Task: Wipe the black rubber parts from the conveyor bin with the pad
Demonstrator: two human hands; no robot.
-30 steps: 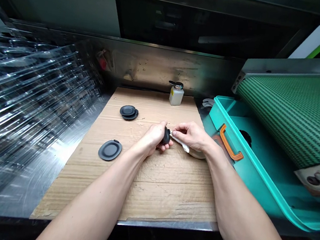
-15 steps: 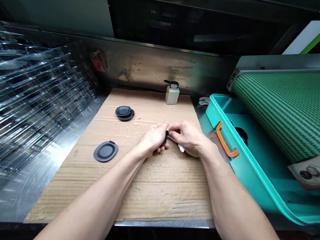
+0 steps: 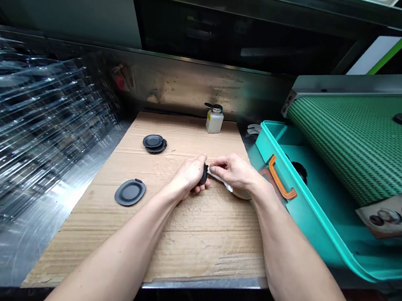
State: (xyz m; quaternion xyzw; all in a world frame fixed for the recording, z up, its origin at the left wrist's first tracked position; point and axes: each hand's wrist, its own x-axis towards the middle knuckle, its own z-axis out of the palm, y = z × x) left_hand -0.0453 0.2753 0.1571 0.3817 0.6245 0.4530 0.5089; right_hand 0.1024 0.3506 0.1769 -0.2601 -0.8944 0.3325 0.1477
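so the left hand (image 3: 188, 173) has its fingers curled tight round a black lid (image 3: 204, 174), gripped right at the fingertips just above the cardboard (image 3: 198, 229). The lid stands on edge, long axis roughly up-down, flat face turned toward the right hand (image 3: 233, 170). The right fingers are pinched narrow on a white cloth (image 3: 219, 178), touching that face, loose end hanging under the palm. Well left of the left fingers a spare lid (image 3: 129, 192) lies flat, a lid stack (image 3: 154, 142) beyond them. The bottle (image 3: 214, 119) sits further past both sets of fingertips, the tray (image 3: 310, 224) off right of the right fingers

lids (image 3: 129, 192) on cardboard (image 3: 189, 238), bottle (image 3: 214, 121) farther back, tray (image 3: 316, 230) right
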